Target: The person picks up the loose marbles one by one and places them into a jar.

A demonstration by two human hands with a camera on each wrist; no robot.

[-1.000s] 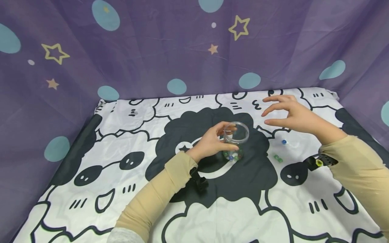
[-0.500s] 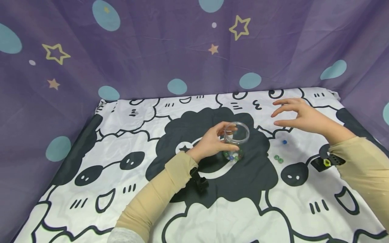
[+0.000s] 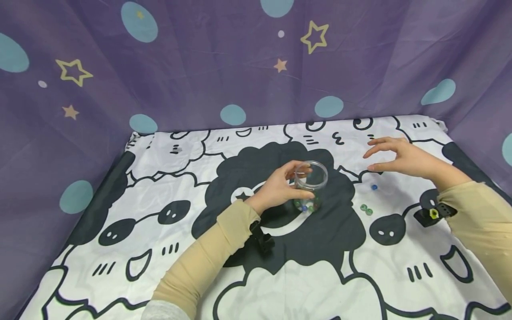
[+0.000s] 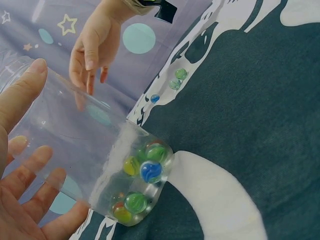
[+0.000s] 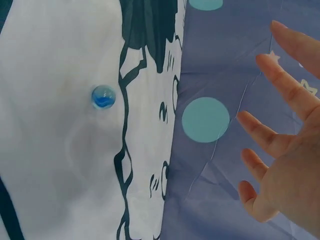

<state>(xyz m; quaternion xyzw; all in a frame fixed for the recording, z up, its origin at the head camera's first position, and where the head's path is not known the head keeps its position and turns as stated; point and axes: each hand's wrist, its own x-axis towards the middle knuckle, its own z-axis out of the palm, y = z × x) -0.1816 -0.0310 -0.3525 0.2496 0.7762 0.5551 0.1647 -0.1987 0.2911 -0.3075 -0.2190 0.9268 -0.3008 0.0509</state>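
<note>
My left hand (image 3: 278,189) grips a clear plastic jar (image 3: 311,175), thumb on the near side and fingers behind it. The jar stands upright with its round mouth uncovered. Several glass marbles (image 4: 151,171) in green, blue and yellow lie at its bottom in the left wrist view. Over the cloth to the right, my right hand (image 3: 404,158) hovers with fingers spread and nothing between them. Below its fingertips lies a blue marble (image 3: 374,187), seen also in the right wrist view. Two green marbles (image 3: 366,209) sit side by side a little nearer to me.
A white cloth (image 3: 312,289) with black cartoon sheep covers the table. Behind and at both sides hangs a purple curtain (image 3: 192,66) with stars and blue dots. A dark strap (image 3: 434,214) shows at the right wrist.
My right hand has moved away from the jar to the right, then sunk slightly toward the blue marble. The left hand and the jar have stayed in place.
</note>
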